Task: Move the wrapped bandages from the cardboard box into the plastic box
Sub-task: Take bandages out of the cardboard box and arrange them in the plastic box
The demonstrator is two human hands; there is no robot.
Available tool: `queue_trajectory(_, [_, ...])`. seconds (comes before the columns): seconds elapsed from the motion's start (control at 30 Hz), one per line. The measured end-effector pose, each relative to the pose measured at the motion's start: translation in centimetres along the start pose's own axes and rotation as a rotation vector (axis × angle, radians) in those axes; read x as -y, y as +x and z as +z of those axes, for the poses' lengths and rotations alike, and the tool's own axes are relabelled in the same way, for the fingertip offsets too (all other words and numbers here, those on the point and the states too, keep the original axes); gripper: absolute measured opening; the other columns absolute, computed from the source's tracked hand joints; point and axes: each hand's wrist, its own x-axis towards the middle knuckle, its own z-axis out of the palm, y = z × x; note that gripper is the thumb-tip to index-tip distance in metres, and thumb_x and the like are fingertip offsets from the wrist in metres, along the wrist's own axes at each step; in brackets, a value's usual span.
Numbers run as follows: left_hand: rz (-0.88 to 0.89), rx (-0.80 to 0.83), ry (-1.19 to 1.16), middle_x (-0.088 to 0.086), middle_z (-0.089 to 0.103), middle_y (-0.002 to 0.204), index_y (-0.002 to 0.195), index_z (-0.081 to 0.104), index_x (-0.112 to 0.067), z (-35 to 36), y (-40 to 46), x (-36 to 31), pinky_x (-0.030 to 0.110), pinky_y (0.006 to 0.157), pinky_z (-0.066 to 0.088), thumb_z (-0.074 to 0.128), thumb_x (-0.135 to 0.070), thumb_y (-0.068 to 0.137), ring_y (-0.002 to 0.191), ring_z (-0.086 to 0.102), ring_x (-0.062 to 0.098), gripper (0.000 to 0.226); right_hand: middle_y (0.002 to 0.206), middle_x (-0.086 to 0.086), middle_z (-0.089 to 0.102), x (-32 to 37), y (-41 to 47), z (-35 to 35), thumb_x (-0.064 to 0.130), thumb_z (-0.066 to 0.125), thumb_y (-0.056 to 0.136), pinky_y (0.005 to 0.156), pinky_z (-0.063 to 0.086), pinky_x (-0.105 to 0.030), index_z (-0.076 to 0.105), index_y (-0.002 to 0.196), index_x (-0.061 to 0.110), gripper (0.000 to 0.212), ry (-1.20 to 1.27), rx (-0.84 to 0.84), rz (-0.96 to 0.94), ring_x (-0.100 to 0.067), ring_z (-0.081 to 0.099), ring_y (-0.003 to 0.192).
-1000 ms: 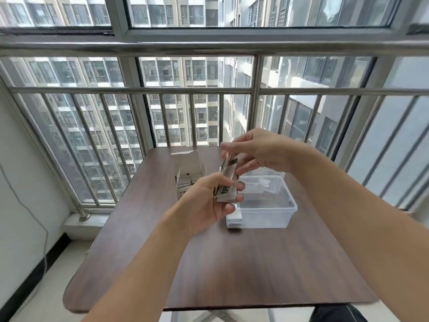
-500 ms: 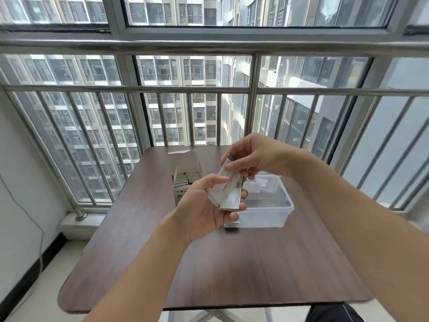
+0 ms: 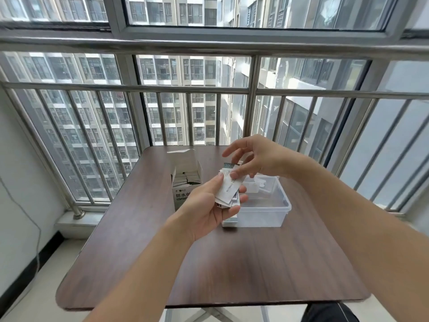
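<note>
A: Big stuff first?
B: Window wall (image 3: pixel 209 43) w/ steel railing bars (image 3: pixel 251 94), tower blocks outside. Dark wood-grain table (image 3: pixel 232 263) in front of it.

A: On the table?
B: Clear plastic box (image 3: pixel 274 212), open top, right of centre. A few white bits inside at the far end, too blurry to say what. Cardboard box (image 3: pixel 185 173) just left of it, upright, lid flap standing up, dark-and-white packets packed inside. Boxes near each other; can't tell if touching, hand's in the way.

A: Hands?
B: Left hand (image 3: pixel 209 205) raised above the table, between the two boxes, partly over the plastic box's near-left corner. Thumb pressed on top, fingers curled under. It grips a small stack of wrapped bandages (image 3: pixel 228 189), white wrappers w/ print.
Right hand (image 3: pixel 253 159) just above and right of that, over the plastic box's far end. Thumb tip pinches the top edge of the upper wrapper against a finger behind; index and other fingers spread, loosely bent.

A: So where are the bandages?
B: Some in left hand, off the table. More in the cardboard box.
</note>
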Motion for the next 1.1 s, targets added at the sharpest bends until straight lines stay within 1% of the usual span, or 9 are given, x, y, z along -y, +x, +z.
queue_trajectory(0.3, [0.037, -0.103, 0.002, 0.012, 0.075, 0.096, 0.128, 0.058, -0.006, -0.3, 0.3, 0.3, 0.025, 0.049, 0.055, 0.036, -0.030, 0.109, 0.072, 0.071, 0.019, 0.038, 0.079, -0.005, 0.075, 0.3, -1.0, -1.0, -0.004, 0.084, 0.072, 0.064, 0.058, -0.024, 0.073, 0.106, 0.009, 0.037, 0.229, -0.175, -0.104, -0.015, 0.072, 0.071])
queue_trajectory(0.37, [0.020, -0.107, -0.036, 0.011, 0.074, 0.095, 0.130, 0.057, -0.002, -0.4, 0.4, 0.3, 0.025, 0.049, 0.055, 0.036, -0.030, 0.108, 0.070, 0.070, 0.017, 0.041, 0.083, -0.004, 0.076, 0.6, -1.5, -1.0, -0.003, 0.083, 0.075, 0.062, 0.055, -0.020, 0.074, 0.101, 0.008, 0.029, 0.249, -0.326, -0.230, -0.011, 0.071, 0.072])
queue_trajectory(0.5, [0.000, -0.071, -0.124, 0.011, 0.069, 0.092, 0.117, 0.062, -0.002, -0.2, 0.5, 0.1, 0.026, 0.052, 0.057, 0.036, -0.046, 0.106, 0.070, 0.066, 0.017, 0.051, 0.082, 0.006, 0.074, 0.7, -2.4, 1.4, 0.004, 0.082, 0.080, 0.063, 0.055, -0.019, 0.078, 0.090, 0.013, 0.013, -0.102, -0.625, -0.519, -0.008, 0.067, 0.071])
queue_trajectory(0.6, [0.018, 0.005, -0.165, 0.006, 0.068, 0.086, 0.107, 0.067, -0.011, 0.6, 0.3, 0.0, 0.029, 0.057, 0.058, 0.038, -0.052, 0.104, 0.070, 0.067, 0.016, 0.051, 0.080, 0.007, 0.070, -0.5, -2.5, 5.0, 0.007, 0.081, 0.079, 0.065, 0.056, -0.027, 0.079, 0.086, 0.016, 0.012, -0.420, -0.443, -0.549, -0.007, 0.063, 0.069])
queue_trajectory(0.7, [0.068, -0.051, -0.093, 0.004, 0.064, 0.079, 0.108, 0.066, -0.010, 0.6, 0.7, 0.4, 0.027, 0.056, 0.056, 0.045, -0.031, 0.106, 0.065, 0.067, 0.013, 0.030, 0.076, 0.007, 0.070, -1.1, -2.9, 5.4, 0.021, 0.087, 0.075, 0.063, 0.052, -0.029, 0.079, 0.082, 0.017, 0.011, -0.207, -0.217, -0.423, -0.010, 0.063, 0.069])
queue_trajectory(0.77, [0.092, -0.076, -0.038, 0.005, 0.063, 0.084, 0.109, 0.065, -0.010, 0.4, 0.8, 0.7, 0.024, 0.054, 0.053, 0.049, -0.019, 0.105, 0.066, 0.065, 0.011, 0.019, 0.078, 0.007, 0.072, -1.0, -3.2, 4.4, 0.029, 0.089, 0.072, 0.063, 0.053, -0.032, 0.079, 0.083, 0.017, 0.020, -0.054, -0.241, -0.342, -0.010, 0.065, 0.073])
queue_trajectory(0.87, [0.116, -0.084, 0.069, 0.003, 0.065, 0.088, 0.116, 0.064, -0.012, 0.1, 0.9, 0.9, 0.022, 0.048, 0.051, 0.054, -0.010, 0.101, 0.068, 0.065, 0.012, 0.017, 0.112, 0.012, 0.069, -0.9, -2.6, 3.4, 0.038, 0.084, 0.078, 0.081, 0.058, -0.034, 0.071, 0.114, 0.023, 0.041, -0.069, -0.408, -0.209, -0.005, 0.064, 0.099])
queue_trajectory(1.0, [0.172, -0.087, 0.354, 0.003, 0.067, 0.094, 0.114, 0.062, -0.015, 0.2, 1.2, 1.5, 0.022, 0.050, 0.050, 0.060, -0.009, 0.099, 0.071, 0.065, 0.010, 0.017, 0.154, 0.011, 0.042, -0.4, -2.4, 4.0, 0.041, 0.066, 0.093, 0.110, 0.041, -0.030, 0.033, 0.155, 0.026, 0.072, -0.083, -0.059, -0.066, -0.007, 0.044, 0.134])
queue_trajectory(1.1, [0.214, -0.183, 0.460, 0.001, 0.067, 0.088, 0.107, 0.062, -0.017, 0.4, 1.2, 1.5, 0.024, 0.049, 0.049, 0.062, -0.009, 0.096, 0.064, 0.062, 0.010, 0.013, 0.155, 0.009, 0.040, -0.5, -2.7, 4.5, 0.031, 0.060, 0.100, 0.099, 0.038, -0.010, 0.030, 0.157, 0.021, 0.065, -0.135, 0.040, -0.094, -0.002, 0.045, 0.130])
